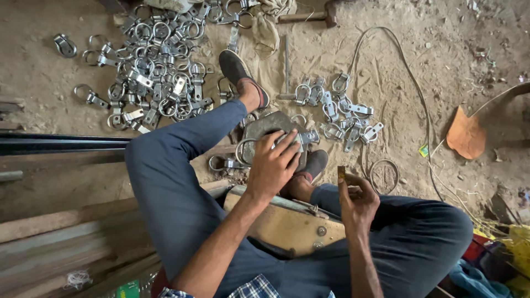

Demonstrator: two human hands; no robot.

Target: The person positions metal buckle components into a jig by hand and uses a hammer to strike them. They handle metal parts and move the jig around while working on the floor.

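Observation:
I sit with my legs in blue trousers over a sandy floor. My left hand (271, 165) rests fingers-down on a metal ring-and-strap fitting (301, 138) that lies on a flat grey metal block (264, 127) between my feet. My right hand (358, 201) hovers above my right knee and pinches a small yellowish-brown piece (341, 174) upright between thumb and fingers. A wooden board with metal bolts (287, 223) lies across my lap under both forearms.
A large heap of metal ring fittings (152, 66) lies at upper left, a smaller heap (342, 113) right of the block. A hammer (309, 16) and a T-shaped rod (286, 72) lie beyond. A cable (411, 83) loops at right. Planks (55, 232) lie left.

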